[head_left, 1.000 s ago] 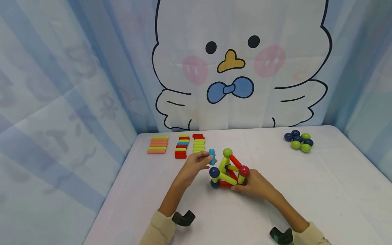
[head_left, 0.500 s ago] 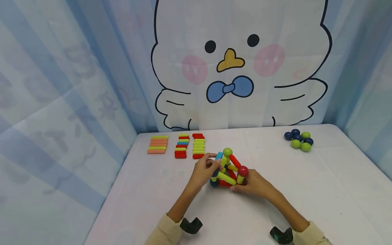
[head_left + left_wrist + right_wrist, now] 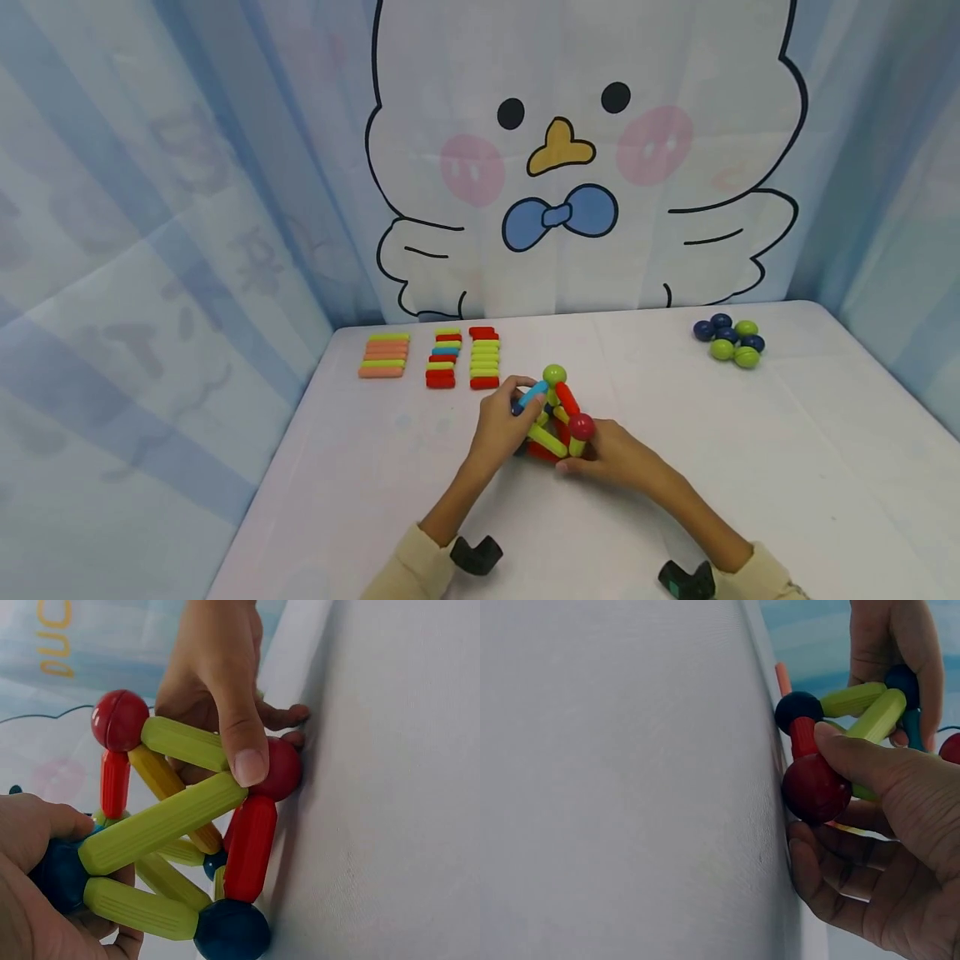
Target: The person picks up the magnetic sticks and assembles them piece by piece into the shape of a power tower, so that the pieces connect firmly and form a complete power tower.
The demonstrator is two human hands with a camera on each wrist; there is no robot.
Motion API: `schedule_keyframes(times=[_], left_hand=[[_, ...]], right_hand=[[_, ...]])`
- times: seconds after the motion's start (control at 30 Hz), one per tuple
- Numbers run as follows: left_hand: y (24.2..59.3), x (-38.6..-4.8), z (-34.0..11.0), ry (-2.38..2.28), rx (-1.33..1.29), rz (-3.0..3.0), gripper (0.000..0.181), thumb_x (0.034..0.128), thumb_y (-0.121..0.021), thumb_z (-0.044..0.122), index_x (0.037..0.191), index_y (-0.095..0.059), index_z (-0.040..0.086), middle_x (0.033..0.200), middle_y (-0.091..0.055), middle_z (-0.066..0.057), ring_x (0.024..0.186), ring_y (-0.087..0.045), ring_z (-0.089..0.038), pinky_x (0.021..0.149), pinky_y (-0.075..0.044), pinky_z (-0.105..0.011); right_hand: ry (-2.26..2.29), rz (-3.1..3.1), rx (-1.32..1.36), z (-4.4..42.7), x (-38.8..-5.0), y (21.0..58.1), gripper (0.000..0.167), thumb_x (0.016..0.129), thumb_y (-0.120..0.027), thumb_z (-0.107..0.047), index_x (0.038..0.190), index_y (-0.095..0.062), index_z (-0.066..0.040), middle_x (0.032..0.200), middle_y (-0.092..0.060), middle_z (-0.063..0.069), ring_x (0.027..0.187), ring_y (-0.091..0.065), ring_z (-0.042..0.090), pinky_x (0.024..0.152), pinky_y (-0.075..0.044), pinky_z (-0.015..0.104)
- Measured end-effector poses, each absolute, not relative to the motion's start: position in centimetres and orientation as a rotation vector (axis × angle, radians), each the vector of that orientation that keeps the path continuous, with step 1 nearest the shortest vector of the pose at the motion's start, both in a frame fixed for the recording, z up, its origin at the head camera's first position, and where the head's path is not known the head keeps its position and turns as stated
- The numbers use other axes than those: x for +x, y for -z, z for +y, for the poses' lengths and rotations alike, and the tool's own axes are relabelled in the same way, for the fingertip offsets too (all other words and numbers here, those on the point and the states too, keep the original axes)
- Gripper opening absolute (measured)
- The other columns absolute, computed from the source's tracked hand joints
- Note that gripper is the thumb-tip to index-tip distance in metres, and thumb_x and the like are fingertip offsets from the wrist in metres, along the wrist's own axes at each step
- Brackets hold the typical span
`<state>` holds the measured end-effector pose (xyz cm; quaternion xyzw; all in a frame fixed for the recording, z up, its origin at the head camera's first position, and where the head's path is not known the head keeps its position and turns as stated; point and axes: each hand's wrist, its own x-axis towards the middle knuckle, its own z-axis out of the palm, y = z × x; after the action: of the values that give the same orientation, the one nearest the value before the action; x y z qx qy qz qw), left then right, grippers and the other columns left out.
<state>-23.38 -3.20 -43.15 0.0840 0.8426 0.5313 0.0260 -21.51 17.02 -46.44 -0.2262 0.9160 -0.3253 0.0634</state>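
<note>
A frame of toy building sticks and balls (image 3: 550, 439) stands on the table between both hands. It has lime, red and yellow sticks with red, dark blue and green balls. My left hand (image 3: 504, 423) pinches a blue stick (image 3: 533, 392) at the frame's upper left, between the green ball (image 3: 554, 375) and a dark blue ball (image 3: 60, 876). The left fingers partly cover that dark blue ball. My right hand (image 3: 626, 454) grips the frame's lower right corner, its thumb on a lower red ball (image 3: 817, 789). Another red ball (image 3: 581, 427) sits above that corner.
Rows of short sticks lie at the back left: orange and lime ones (image 3: 384, 356), a mixed stack (image 3: 444, 358), and lime and red ones (image 3: 485, 358). Dark blue and green balls (image 3: 727, 340) cluster at the back right. A curtain (image 3: 570, 275) hangs behind the table (image 3: 750, 467).
My left hand has moved right with the blue stick, from beside the frame to its upper left. The stick has tilted from upright to slanting. The frame has turned and shifted slightly left.
</note>
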Motion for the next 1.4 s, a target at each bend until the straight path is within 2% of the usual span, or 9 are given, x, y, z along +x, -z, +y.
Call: schedule_keyframes(times=[0.27, 0.43, 0.6, 0.7, 0.8, 0.97, 1.13, 1.23, 1.4], left_hand=[[43.7, -24.0, -3.3, -1.677, 0.309, 2.576, 0.035, 0.0961, -0.059, 0.042, 0.123, -0.058, 0.018, 0.089, -0.060, -0.001, 0.076, -0.058, -0.012, 0.066, -0.054, -0.022], [43.6, -24.2, -3.4, -1.680, 0.330, 2.590, 0.050, 0.0984, -0.044, 0.057, 0.125, -0.058, 0.017, 0.099, -0.062, -0.004, 0.087, -0.057, -0.014, 0.072, -0.054, -0.024], [43.5, -24.8, -3.9, -1.765, 0.312, 2.608, 0.057, 0.1035, -0.028, 0.054, 0.121, -0.062, 0.012, 0.098, -0.064, -0.008, 0.089, -0.058, -0.016, 0.080, -0.053, -0.028], [43.7, -25.5, -4.6, -1.830, 0.198, 2.588, 0.062, 0.1037, -0.024, 0.055, 0.118, -0.064, 0.010, 0.096, -0.067, -0.008, 0.086, -0.060, -0.017, 0.082, -0.053, -0.032], [44.6, -26.5, -6.0, -1.821, 0.070, 2.622, 0.055, 0.1049, -0.030, 0.049, 0.115, -0.064, 0.007, 0.095, -0.067, -0.009, 0.085, -0.062, -0.020, 0.083, -0.054, -0.034], [46.6, -28.2, -9.1, -1.525, -0.105, 2.860, 0.022, 0.1007, -0.054, 0.024, 0.116, -0.062, 0.010, 0.103, -0.062, -0.010, 0.094, -0.058, -0.022, 0.082, -0.055, -0.034], [47.8, -28.9, -11.8, -1.162, -0.231, 3.039, 0.034, 0.0942, -0.064, 0.013, 0.128, -0.060, 0.013, 0.120, -0.046, -0.018, 0.111, -0.044, -0.032, 0.088, -0.048, -0.043], [48.1, -29.1, -12.8, -1.043, -0.253, 3.091, 0.038, 0.0933, -0.065, 0.013, 0.131, -0.059, 0.015, 0.119, -0.041, -0.020, 0.110, -0.040, -0.034, 0.082, -0.046, -0.042], [47.9, -29.2, -13.3, -0.953, -0.253, 3.124, 0.028, 0.0914, -0.069, 0.014, 0.119, -0.062, 0.015, 0.115, -0.039, -0.016, 0.105, -0.041, -0.031, 0.074, -0.045, -0.037]], right_hand=[[0.968, 2.786, -0.719, 16.9, -21.2, 46.7, 0.054, 0.081, -0.078, -0.041, 0.117, -0.060, -0.005, 0.080, -0.058, -0.008, 0.071, -0.053, 0.006, 0.065, -0.049, 0.017], [0.988, 2.758, -0.728, 17.1, -21.4, 46.8, 0.054, 0.081, -0.078, -0.042, 0.117, -0.060, -0.006, 0.081, -0.060, -0.007, 0.072, -0.054, 0.005, 0.066, -0.050, 0.017], [1.033, 2.690, -0.720, 17.8, -21.7, 46.1, 0.056, 0.079, -0.081, -0.037, 0.119, -0.059, -0.005, 0.094, -0.066, -0.003, 0.079, -0.057, 0.008, 0.071, -0.052, 0.017], [1.049, 2.629, -0.685, 18.2, -21.8, 45.5, 0.057, 0.078, -0.082, -0.033, 0.120, -0.056, -0.004, 0.093, -0.065, -0.002, 0.078, -0.057, 0.010, 0.069, -0.053, 0.019], [1.040, 2.582, -0.674, 18.5, -21.9, 45.4, 0.054, 0.079, -0.081, -0.031, 0.119, -0.057, -0.005, 0.091, -0.065, -0.002, 0.079, -0.058, 0.010, 0.069, -0.054, 0.020], [1.033, 2.547, -0.701, 18.7, -22.0, 45.6, 0.050, 0.080, -0.080, -0.031, 0.116, -0.059, -0.005, 0.090, -0.066, -0.003, 0.081, -0.060, 0.010, 0.072, -0.055, 0.021], [1.038, 2.533, -0.721, 18.7, -22.0, 45.7, 0.047, 0.080, -0.080, -0.030, 0.115, -0.060, -0.006, 0.092, -0.067, -0.004, 0.084, -0.062, 0.011, 0.074, -0.056, 0.021], [1.068, 2.475, -0.772, 18.7, -22.0, 45.7, 0.045, 0.082, -0.079, -0.027, 0.118, -0.061, -0.006, 0.095, -0.068, -0.002, 0.088, -0.064, 0.011, 0.077, -0.057, 0.023], [1.114, 2.303, -0.879, 18.6, -21.9, 45.8, 0.037, 0.088, -0.073, -0.021, 0.120, -0.062, -0.006, 0.104, -0.070, 0.005, 0.091, -0.065, 0.010, 0.082, -0.056, 0.022]])
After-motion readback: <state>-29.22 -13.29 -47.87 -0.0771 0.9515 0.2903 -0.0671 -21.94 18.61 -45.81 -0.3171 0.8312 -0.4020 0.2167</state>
